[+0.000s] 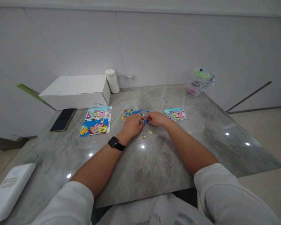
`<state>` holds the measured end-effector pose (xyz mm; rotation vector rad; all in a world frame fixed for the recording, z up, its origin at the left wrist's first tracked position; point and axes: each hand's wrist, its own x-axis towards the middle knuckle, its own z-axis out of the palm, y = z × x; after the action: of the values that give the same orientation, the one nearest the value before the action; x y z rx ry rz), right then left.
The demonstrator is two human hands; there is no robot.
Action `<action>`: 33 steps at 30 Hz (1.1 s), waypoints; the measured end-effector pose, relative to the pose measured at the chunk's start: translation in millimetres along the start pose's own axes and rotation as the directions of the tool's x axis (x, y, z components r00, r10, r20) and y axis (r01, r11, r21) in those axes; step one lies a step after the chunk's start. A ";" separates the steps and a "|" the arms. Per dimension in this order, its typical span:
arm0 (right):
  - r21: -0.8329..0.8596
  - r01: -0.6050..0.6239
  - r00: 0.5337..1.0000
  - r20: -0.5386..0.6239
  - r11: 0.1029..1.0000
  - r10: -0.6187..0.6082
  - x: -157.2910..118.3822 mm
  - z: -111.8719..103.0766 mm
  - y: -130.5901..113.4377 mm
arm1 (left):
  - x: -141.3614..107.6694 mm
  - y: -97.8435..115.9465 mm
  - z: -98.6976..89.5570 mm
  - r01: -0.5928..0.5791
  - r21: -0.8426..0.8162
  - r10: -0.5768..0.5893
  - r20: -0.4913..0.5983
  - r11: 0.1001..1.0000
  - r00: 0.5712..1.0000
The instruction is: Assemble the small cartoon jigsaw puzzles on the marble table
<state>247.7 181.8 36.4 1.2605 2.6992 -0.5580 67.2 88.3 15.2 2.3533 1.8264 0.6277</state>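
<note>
Over the near side of a pile of small jigsaw puzzle pieces (136,111) lies my left hand (133,125), its fingers across the pieces and the thumb apart from them. My right hand (155,118) is just to its right, with thumb and fingers pinched at a blue puzzle piece (145,121), mostly hidden by the fingertips. Both hands nearly meet there. Nearer to me are two loose yellowish pieces, one puzzle piece (150,132) beside my right hand and another puzzle piece (143,137) lower down. A cartoon picture card (178,114) lies behind my right forearm.
Left of the pile lies a cartoon picture sheet (95,127), with a phone (63,119) beyond it. A white box (77,90), a white bottle (112,81) and clear glasses (130,82) stand at the back. A plastic bag (200,82) sits back right; a white device (12,190) is front left.
</note>
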 end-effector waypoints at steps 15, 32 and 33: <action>0.047 0.003 1.000 -0.016 0.999 -0.002 4.3 5.1 5.6 | -4.1 -5.4 10.3 -0.028 0.049 0.033 -0.090 0.998 0.995; 0.045 0.029 0.999 -0.014 0.999 -0.029 4.5 5.5 4.7 | -2.4 -3.7 9.1 -0.103 0.096 0.106 -0.032 0.990 0.994; 0.047 0.026 1.000 -0.014 0.999 -0.025 4.0 5.0 4.3 | -2.3 -3.9 9.5 -0.105 0.099 0.108 -0.034 0.990 0.994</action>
<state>248.1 185.4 29.5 1.2475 2.7322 -0.6215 66.7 88.8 4.7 2.5329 1.7956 0.6144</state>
